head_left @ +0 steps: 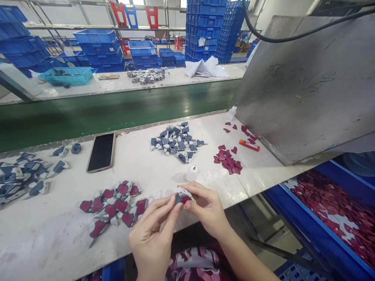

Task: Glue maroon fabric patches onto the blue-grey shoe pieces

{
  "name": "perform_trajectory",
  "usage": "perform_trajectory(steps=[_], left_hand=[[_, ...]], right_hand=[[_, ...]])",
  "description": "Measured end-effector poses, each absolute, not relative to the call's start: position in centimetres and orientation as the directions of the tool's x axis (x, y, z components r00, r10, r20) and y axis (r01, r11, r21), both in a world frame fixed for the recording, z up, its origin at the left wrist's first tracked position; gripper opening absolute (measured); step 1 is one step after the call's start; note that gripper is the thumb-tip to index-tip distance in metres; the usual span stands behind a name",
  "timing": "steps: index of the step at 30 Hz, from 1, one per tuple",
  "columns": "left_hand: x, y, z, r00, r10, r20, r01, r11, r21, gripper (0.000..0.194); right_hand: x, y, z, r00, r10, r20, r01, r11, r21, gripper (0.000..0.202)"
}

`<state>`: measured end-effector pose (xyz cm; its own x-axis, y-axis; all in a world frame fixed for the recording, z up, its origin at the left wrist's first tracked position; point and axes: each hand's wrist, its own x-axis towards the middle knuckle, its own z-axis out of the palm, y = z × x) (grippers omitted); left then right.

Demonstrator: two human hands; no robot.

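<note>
Between my two hands is a small grey-and-white plastic part (179, 197) with a dark red piece (185, 199) against it. My left hand (155, 226) pinches its left side with thumb and fingertips. On its right side, the thumb and fingers of my right hand (208, 205) close on it too. Left of my hands lies a pile of grey-white parts with red faces (117, 201). Beyond them is a heap of blue-grey and white parts (175, 140). A pile of loose dark red pieces (228, 160) lies to the right. A small white bottle (191, 173) stands just past my fingers.
A phone (101, 152) lies on the worktable (140, 168), with more grey parts (23, 175) at far left. An orange-red tube (249, 145) lies by a slanted metal panel (304, 86). Below right, a blue bin (331, 218) holds red pieces. A green conveyor belt (123, 111) runs behind.
</note>
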<state>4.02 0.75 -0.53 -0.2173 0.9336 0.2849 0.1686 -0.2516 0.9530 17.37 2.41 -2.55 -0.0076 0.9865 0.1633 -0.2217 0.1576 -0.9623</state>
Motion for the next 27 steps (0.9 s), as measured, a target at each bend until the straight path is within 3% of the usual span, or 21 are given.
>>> perform_trajectory(steps=[6,12,14,17,20,23,27], left_hand=[[3.1,1.5,-1.5,-0.039,0.895,0.445,0.332,-0.409,0.850,0.032],[1.7,2.4,-2.0,0.042,0.858,0.512,0.405,-0.483,0.776,0.033],[1.7,2.4,-1.7,-0.001,0.883,0.469,0.401,-0.429,0.809,0.027],[1.9,2.0,-1.1,-0.087,0.943,0.320,0.331,-0.276,0.902,0.017],[2.1,1.6,-0.7,-0.107,0.979,0.172,0.202,-0.148,0.968,0.017],[2.1,1.5,-0.3,-0.104,0.991,0.088,0.125,-0.075,0.989,0.017],[2.1,1.4,0.0,-0.095,0.995,0.042,0.117,-0.031,0.993,0.018]], right_hand=[[16.1,2.3,-2.6,0.159,0.986,0.052,-0.263,0.093,-0.960,0.026],[15.9,2.6,-2.7,0.031,0.999,-0.009,-0.257,-0.001,-0.966,0.028],[16.5,2.6,-2.8,0.046,0.996,0.072,-0.131,0.077,-0.988,0.037],[17.5,2.7,-2.6,0.064,0.932,0.357,0.152,0.345,-0.926,0.057],[18.2,2.8,-2.1,0.000,0.816,0.577,0.313,0.548,-0.775,0.042],[18.5,2.9,-1.8,-0.083,0.750,0.657,0.348,0.639,-0.686,0.029],[18.4,3.0,-1.9,-0.116,0.744,0.658,0.380,0.646,-0.663,0.024]])
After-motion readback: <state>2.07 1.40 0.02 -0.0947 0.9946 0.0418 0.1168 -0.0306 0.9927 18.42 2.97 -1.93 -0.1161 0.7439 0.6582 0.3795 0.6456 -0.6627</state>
